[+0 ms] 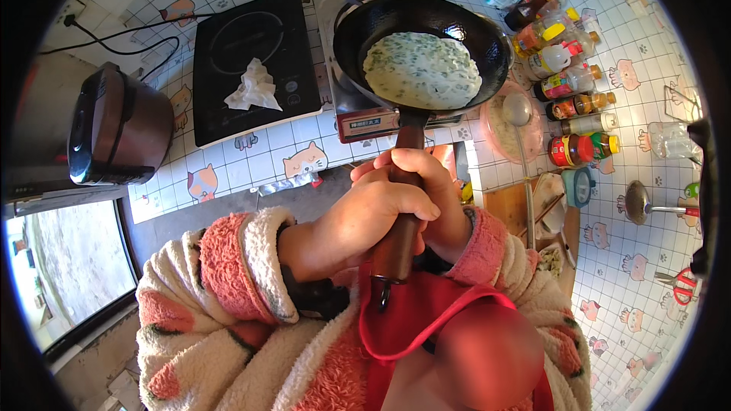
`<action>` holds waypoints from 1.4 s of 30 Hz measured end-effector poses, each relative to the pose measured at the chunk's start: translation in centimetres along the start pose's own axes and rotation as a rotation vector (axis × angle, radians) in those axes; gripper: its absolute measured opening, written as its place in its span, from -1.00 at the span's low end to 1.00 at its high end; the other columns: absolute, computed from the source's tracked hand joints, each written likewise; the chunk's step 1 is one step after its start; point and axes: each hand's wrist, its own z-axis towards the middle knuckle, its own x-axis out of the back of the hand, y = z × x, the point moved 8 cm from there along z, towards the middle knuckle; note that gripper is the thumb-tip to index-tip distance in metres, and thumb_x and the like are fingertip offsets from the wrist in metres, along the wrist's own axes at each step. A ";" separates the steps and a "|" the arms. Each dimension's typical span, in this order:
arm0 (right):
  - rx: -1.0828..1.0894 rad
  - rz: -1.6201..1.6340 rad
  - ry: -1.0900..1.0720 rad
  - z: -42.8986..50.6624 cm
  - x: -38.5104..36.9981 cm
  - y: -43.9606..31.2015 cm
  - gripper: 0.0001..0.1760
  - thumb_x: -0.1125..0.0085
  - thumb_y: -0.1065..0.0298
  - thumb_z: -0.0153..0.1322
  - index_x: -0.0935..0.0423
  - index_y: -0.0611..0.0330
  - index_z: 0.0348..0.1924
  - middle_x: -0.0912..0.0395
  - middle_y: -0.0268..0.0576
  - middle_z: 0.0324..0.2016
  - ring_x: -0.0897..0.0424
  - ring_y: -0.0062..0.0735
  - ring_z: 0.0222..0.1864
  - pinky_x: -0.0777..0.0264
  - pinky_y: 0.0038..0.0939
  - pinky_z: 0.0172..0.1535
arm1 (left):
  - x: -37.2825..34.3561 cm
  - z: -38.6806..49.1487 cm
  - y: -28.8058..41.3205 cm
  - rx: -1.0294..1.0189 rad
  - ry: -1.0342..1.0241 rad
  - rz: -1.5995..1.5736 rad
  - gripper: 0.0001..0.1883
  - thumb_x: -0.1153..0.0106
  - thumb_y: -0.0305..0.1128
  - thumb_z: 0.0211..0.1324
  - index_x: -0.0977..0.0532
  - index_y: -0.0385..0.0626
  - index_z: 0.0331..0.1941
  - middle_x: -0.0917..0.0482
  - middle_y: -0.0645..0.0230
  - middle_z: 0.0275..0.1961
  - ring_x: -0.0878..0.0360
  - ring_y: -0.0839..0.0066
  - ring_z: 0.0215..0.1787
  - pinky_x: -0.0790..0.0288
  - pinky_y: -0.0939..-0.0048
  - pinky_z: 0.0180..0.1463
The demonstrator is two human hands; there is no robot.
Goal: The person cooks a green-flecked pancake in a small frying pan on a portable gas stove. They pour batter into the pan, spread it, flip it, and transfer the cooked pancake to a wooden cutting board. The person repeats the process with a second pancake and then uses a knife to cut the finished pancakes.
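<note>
My left hand [365, 214] and my right hand [431, 188] are both wrapped around the brown wooden handle [394, 251] of a dark wok [494, 40]. The handle points back toward my chest, and a metal hanging loop shows at its end. Inside the wok lies a pale round pancake [422, 71] flecked with green bits. It sits toward the near side of the pan, its top pale and moist-looking. Beneath the wok is a gas stove [365, 124]; whether the pan rests on it or is held just above, I cannot tell.
A pink bowl [495, 142] of pale batter holds a long-handled ladle [517, 109]. Several sauce bottles [562, 83] line the right wall. Left of the stove is an induction cooktop [251, 68] with crumpled tissue [255, 88], then a rice cooker [123, 125]. A cutting board [505, 205] lies right.
</note>
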 end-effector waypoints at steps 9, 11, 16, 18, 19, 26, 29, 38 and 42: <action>-0.260 0.165 0.166 -1.0 1.2 0.5 -0.65 0.14 0.13 0.39 -0.36 0.24 -0.17 -0.42 -0.07 -0.25 -0.47 -0.04 -0.08 -0.35 -0.14 -0.01 | -1.9 -0.3 0.6 -0.040 -0.016 0.014 -0.76 -0.15 -0.25 -0.02 -0.44 -0.22 -0.52 -0.52 0.22 -0.59 -0.48 0.44 -0.61 -0.38 0.45 -0.54; -0.388 0.291 0.203 -1.3 1.3 0.9 -0.63 0.14 0.11 0.38 -0.38 0.26 -0.21 -0.43 -0.05 -0.28 -0.47 -0.07 -0.09 -0.36 -0.15 -0.02 | -2.5 -0.3 0.7 -0.022 -0.018 -0.015 -0.75 -0.15 -0.24 -0.02 -0.44 -0.22 -0.51 -0.51 0.23 -0.59 -0.48 0.44 -0.61 -0.38 0.45 -0.54; -0.062 0.087 0.000 -0.4 -0.1 -3.2 -0.63 0.08 0.08 0.38 -0.30 0.04 -0.02 -0.36 -0.04 -0.18 -0.44 -0.04 -0.07 -0.34 -0.12 -0.03 | -3.7 -0.2 0.8 0.060 -0.075 -0.176 -0.75 -0.15 -0.25 -0.02 -0.43 -0.21 -0.45 -0.50 0.25 -0.55 -0.48 0.41 -0.58 -0.38 0.43 -0.52; -0.153 0.177 0.102 -0.5 0.4 -3.1 -0.63 0.10 0.07 0.37 -0.32 0.17 -0.13 -0.40 -0.05 -0.24 -0.47 -0.05 -0.10 -0.34 -0.15 -0.01 | -4.0 0.1 0.7 0.077 -0.067 -0.200 -0.76 -0.16 -0.28 -0.02 -0.41 -0.22 -0.41 -0.49 0.24 -0.52 -0.48 0.39 -0.57 -0.39 0.41 -0.52; -0.217 0.251 0.169 -0.6 0.7 -2.9 -0.61 0.11 0.06 0.37 -0.34 0.24 -0.19 -0.43 -0.04 -0.28 -0.48 -0.05 -0.12 -0.34 -0.16 -0.01 | -4.2 0.2 0.7 0.085 -0.063 -0.212 -0.76 -0.16 -0.30 -0.02 -0.40 -0.22 -0.39 -0.48 0.24 -0.50 -0.48 0.38 -0.56 -0.39 0.40 -0.52; -0.324 0.299 0.279 -0.5 0.9 -3.6 -0.56 0.12 0.02 0.34 -0.37 0.31 -0.29 -0.47 0.03 -0.35 -0.50 -0.07 -0.15 -0.34 -0.19 -0.02 | -5.1 -0.2 2.1 -0.050 -0.089 -0.146 -0.78 -0.14 -0.32 0.00 -0.37 -0.23 -0.41 -0.47 0.25 -0.51 -0.48 0.37 -0.59 -0.39 0.36 -0.54; -0.362 0.376 0.287 -0.1 0.6 -3.4 -0.58 0.07 0.04 0.32 -0.39 0.30 -0.32 -0.49 0.04 -0.34 -0.50 -0.09 -0.16 -0.34 -0.18 -0.01 | -5.1 -0.5 2.1 0.003 -0.110 -0.164 -0.77 -0.13 -0.30 0.00 -0.38 -0.23 -0.44 -0.46 0.25 -0.54 -0.47 0.36 -0.61 -0.39 0.35 -0.55; -0.305 0.364 0.257 3.6 1.6 -0.8 -0.59 -0.02 0.01 0.28 -0.40 0.24 -0.31 -0.44 -0.09 -0.34 -0.45 -0.10 -0.17 -0.30 -0.21 -0.01 | -1.0 3.2 2.9 -0.069 0.021 -0.038 -0.78 -0.11 -0.29 0.01 -0.41 -0.23 -0.47 -0.46 0.24 -0.57 -0.45 0.35 -0.65 -0.39 0.35 -0.56; -0.394 0.422 0.225 6.1 3.6 2.5 -0.64 -0.03 0.07 0.27 -0.40 0.23 -0.31 -0.46 0.08 -0.29 -0.47 -0.10 -0.19 -0.32 -0.24 -0.01 | 2.2 6.5 3.9 -0.141 0.059 0.025 -0.79 -0.10 -0.30 -0.01 -0.41 -0.23 -0.47 -0.46 0.24 -0.57 -0.45 0.34 -0.66 -0.39 0.34 -0.58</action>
